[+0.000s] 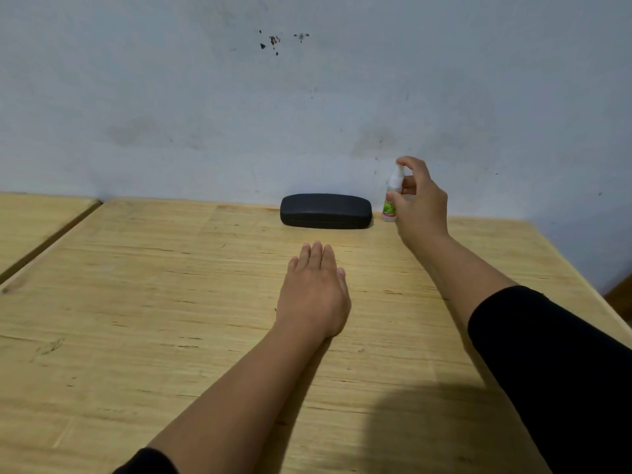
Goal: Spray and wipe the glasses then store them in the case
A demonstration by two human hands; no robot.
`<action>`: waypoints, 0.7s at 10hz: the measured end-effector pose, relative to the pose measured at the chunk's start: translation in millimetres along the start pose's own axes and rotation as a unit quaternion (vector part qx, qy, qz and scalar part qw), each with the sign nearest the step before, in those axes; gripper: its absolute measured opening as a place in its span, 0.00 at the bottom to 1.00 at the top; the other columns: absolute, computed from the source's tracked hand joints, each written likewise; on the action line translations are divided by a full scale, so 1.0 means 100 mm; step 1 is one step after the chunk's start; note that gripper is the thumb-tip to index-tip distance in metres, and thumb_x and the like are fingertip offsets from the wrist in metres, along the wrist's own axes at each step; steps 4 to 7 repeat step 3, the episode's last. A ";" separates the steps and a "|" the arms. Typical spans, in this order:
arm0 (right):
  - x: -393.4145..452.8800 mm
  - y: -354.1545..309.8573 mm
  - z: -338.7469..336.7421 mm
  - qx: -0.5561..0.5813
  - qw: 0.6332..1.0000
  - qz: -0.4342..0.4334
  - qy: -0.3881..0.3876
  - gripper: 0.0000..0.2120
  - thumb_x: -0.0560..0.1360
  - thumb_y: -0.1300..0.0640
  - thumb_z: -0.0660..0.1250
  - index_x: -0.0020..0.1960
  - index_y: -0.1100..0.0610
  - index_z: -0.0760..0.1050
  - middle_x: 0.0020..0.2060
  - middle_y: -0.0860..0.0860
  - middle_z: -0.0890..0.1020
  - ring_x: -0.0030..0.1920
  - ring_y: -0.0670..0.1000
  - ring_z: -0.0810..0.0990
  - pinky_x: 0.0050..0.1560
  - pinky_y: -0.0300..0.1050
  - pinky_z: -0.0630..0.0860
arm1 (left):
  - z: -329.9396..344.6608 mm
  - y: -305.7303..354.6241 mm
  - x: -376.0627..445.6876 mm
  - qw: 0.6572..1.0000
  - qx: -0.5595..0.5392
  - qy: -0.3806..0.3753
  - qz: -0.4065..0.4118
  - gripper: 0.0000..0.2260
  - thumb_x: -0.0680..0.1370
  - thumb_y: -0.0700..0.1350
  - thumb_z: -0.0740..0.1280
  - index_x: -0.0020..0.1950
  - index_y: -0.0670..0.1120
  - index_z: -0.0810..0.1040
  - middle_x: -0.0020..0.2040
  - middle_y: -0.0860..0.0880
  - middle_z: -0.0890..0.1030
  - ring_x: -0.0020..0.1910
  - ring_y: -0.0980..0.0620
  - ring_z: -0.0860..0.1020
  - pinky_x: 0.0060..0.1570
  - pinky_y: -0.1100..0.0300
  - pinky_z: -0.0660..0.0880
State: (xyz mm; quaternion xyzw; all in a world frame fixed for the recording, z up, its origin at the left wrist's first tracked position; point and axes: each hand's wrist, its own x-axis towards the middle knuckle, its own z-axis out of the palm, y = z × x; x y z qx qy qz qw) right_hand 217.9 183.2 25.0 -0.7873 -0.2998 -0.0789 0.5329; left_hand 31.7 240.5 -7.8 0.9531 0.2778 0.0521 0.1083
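A pale wooden table (136,302) meets a scuffed bluish-white wall (171,97), a second table (34,220) just beside it.

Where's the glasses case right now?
In the head view, the closed black case lies at the table's far edge against the wall, just left of the spray bottle.

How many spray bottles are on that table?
1. The spray bottle stands at the table's far edge by the wall, right of the closed black case, with the right hand around it.
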 end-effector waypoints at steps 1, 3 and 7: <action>-0.01 0.00 -0.02 0.008 1.000 0.000 -0.004 0.27 0.75 0.65 0.65 0.66 0.41 0.64 0.51 0.49 0.74 0.48 0.47 0.78 0.36 0.29 0.75 | -0.01 -0.01 0.00 1.000 -0.011 -0.005 0.002 0.24 0.82 0.51 0.43 0.76 0.44 0.47 0.78 0.45 0.49 0.77 0.48 0.46 0.73 0.53 0.44; -0.06 -0.05 -0.15 0.044 0.998 0.025 -0.022 0.35 0.72 0.66 0.68 0.70 0.40 0.60 0.53 0.50 0.74 0.50 0.45 0.78 0.32 0.24 0.72 | 0.00 -0.02 0.01 0.999 -0.038 0.019 0.002 0.23 0.82 0.50 0.45 0.76 0.43 0.50 0.78 0.45 0.52 0.77 0.48 0.48 0.74 0.52 0.46; -0.06 -0.05 -0.15 0.044 0.998 0.025 -0.022 0.35 0.72 0.66 0.68 0.70 0.40 0.60 0.53 0.50 0.74 0.50 0.45 0.78 0.32 0.24 0.72 | 0.00 -0.02 0.01 0.999 -0.038 0.019 0.002 0.23 0.82 0.50 0.45 0.76 0.43 0.50 0.78 0.45 0.52 0.77 0.48 0.48 0.74 0.52 0.46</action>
